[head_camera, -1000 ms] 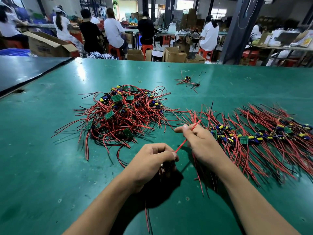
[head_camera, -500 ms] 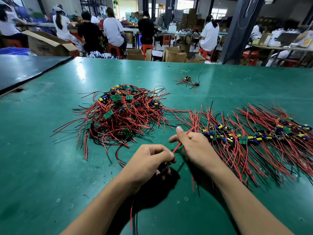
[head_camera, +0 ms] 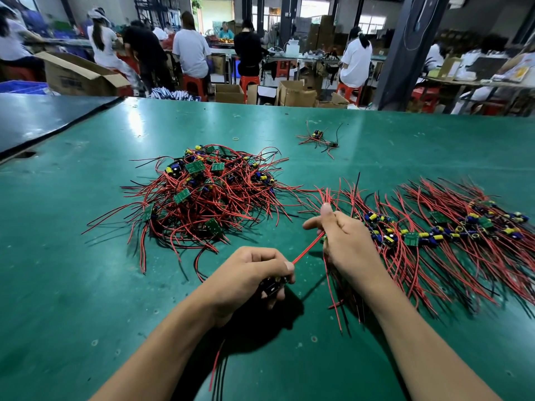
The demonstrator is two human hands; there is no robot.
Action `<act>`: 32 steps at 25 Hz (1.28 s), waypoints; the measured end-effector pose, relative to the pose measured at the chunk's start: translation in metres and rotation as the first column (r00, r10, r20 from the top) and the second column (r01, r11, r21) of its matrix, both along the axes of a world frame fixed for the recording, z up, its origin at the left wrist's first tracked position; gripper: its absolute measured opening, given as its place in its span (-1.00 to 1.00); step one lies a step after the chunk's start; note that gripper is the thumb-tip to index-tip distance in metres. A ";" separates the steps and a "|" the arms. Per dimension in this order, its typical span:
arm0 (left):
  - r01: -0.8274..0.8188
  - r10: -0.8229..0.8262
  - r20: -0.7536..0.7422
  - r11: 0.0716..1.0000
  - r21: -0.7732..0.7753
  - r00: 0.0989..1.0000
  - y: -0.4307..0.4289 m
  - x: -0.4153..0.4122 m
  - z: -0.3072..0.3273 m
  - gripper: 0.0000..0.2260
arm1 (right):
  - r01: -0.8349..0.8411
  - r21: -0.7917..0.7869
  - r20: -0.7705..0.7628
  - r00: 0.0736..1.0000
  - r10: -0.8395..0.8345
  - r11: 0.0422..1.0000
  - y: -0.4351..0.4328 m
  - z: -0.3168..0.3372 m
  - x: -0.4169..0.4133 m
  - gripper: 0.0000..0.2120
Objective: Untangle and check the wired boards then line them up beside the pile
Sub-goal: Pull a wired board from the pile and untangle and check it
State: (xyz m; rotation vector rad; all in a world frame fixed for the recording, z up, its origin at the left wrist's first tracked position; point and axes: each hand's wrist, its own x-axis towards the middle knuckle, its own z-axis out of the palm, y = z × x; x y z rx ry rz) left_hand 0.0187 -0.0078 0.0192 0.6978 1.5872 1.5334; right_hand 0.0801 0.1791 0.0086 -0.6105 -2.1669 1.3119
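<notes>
1. The left hand (head_camera: 254,276) is curled tight round a wired board (head_camera: 273,285), which is dark and mostly hidden under its fingers. Its thumb presses on the lower end of a red wire (head_camera: 307,250).
2. The right hand (head_camera: 344,241) is clamped on the upper end of that wire, with the thumb upright and the forefinger stretched to the left. Loose wires (head_camera: 333,287), red and black, hang from under its palm.
3. The red wire runs taut and slanted between the two hands, which are near each other but apart, above the green surface (head_camera: 86,285).
4. Trailing leads (head_camera: 217,369) show beneath the left forearm.
5. The pile (head_camera: 208,192) of tangled boards and red wires lies on the surface beyond the left hand.
6. The row of boards (head_camera: 434,233) lies to the right of the pile, just beside the right hand. Its boards sit side by side in a band, with their wires fanned out on both sides.
7. A few stray boards (head_camera: 318,137) lie farther off, well apart from both.
8. Beyond the far edge, people (head_camera: 191,53) sit on red stools (head_camera: 249,82) among cardboard boxes (head_camera: 295,94).
</notes>
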 end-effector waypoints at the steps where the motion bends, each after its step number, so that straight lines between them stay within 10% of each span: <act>1: -0.014 0.013 0.041 1.000 0.015 0.999 0.000 0.000 0.000 -0.87 | -0.048 -0.195 -0.032 0.999 0.043 0.980 -0.001 0.002 0.000 -0.49; 5: -0.165 0.150 0.146 0.981 0.100 0.978 0.002 0.002 0.003 -0.86 | -0.246 -0.669 -0.261 0.961 0.088 0.701 -0.004 0.008 -0.004 -0.39; 8: -0.307 0.261 0.217 0.926 0.221 0.941 0.005 0.001 0.007 -0.88 | -0.218 -0.248 -0.120 0.974 0.194 0.944 -0.012 0.002 -0.002 -0.65; 11: -0.450 0.372 0.286 0.845 0.290 0.883 0.004 -0.003 0.012 -0.91 | -0.316 0.260 0.032 0.947 0.318 0.913 -0.029 -0.008 0.001 -0.92; 18: -0.561 0.493 0.291 0.793 0.237 0.820 0.006 -0.007 0.011 -0.89 | -0.293 0.263 -0.147 0.929 0.339 0.919 -0.055 -0.005 0.003 -0.70; 21: -0.519 0.426 0.335 0.811 0.270 0.840 0.004 -0.008 0.010 -0.84 | -0.362 -0.155 -0.299 0.904 0.306 0.919 -0.061 0.003 0.002 -0.82; 24: -0.415 0.229 0.464 0.840 0.351 0.856 0.000 -0.008 0.011 -0.91 | -0.522 -0.636 -0.434 0.851 0.296 0.568 -0.055 0.017 0.003 -0.83; 27: -0.323 0.062 0.560 0.867 0.380 0.826 -0.004 -0.008 0.012 -0.82 | -0.581 -0.730 -0.427 0.799 0.424 0.360 -0.046 0.024 0.010 -0.75; 32: -0.205 0.039 0.495 0.936 0.287 0.868 0.000 0.000 0.013 -0.87 | -0.555 -0.700 -0.307 0.802 0.513 0.449 -0.041 0.021 0.011 -0.77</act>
